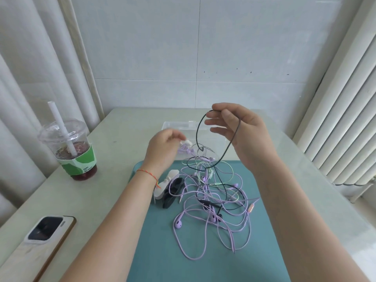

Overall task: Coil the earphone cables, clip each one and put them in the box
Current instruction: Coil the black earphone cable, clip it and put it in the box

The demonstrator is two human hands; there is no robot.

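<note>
My right hand [240, 127] is raised above the table and pinches a loop of the black earphone cable [223, 155] between thumb and forefinger; the rest of that cable hangs down into the tangle. My left hand [164, 149] holds a white clip [187, 142] with a coiled purple earphone cable [184, 150] hanging under it, right over the clear plastic box [179, 125]. A tangle of purple, pale green and black earphone cables [215, 200] lies on the teal mat [162, 251]. White and black clips [171, 188] lie at the mat's left edge.
A plastic cup with a dark drink and a white straw [70, 151] stands at the left. A phone [46, 228] lies face down at the near left. A radiator [343, 110] runs along the right side, and a tiled wall is behind the table.
</note>
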